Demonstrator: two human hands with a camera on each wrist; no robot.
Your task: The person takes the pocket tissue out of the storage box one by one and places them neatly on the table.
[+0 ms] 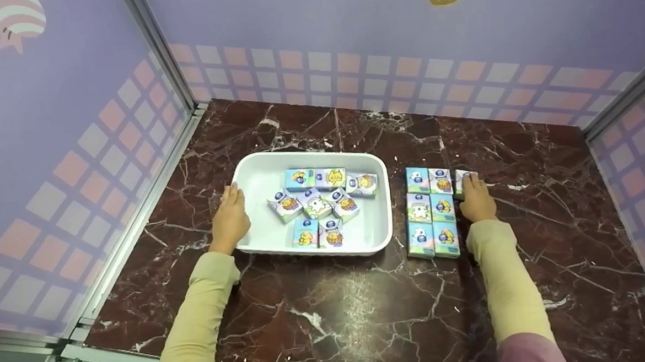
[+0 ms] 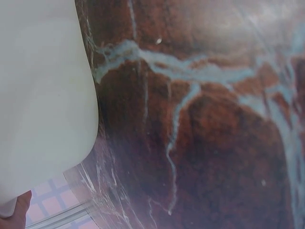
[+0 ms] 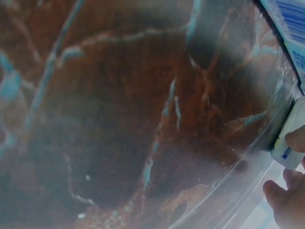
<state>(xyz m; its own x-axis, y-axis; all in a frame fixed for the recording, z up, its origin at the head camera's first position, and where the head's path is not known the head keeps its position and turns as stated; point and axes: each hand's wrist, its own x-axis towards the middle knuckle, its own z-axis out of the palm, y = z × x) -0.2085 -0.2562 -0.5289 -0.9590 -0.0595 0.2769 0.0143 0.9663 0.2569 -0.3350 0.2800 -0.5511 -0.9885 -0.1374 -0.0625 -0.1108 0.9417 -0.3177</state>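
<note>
My left hand [image 1: 230,219] lies against the left side of a white plastic tray [image 1: 381,238], fingers fairly straight along its rim. In the left wrist view, only part of that hand [image 2: 16,212] shows beside the tray's corner. Several cartoon-printed tissue packs [image 1: 316,203] lie loosely in the tray. Right of it, more packs [image 1: 419,208] stand in two neat columns. Beside the far end of these columns, my right hand [image 1: 477,199] holds a single tissue pack [image 1: 460,182], partly covered by fingers. The right wrist view shows the thumb on this pack [image 3: 286,149].
Dark red marbled tabletop [image 1: 328,296] lies under everything. Purple panels with pink and white squares [image 1: 350,69] close off the back and both sides. A metal rail [image 1: 136,202] runs along the left edge.
</note>
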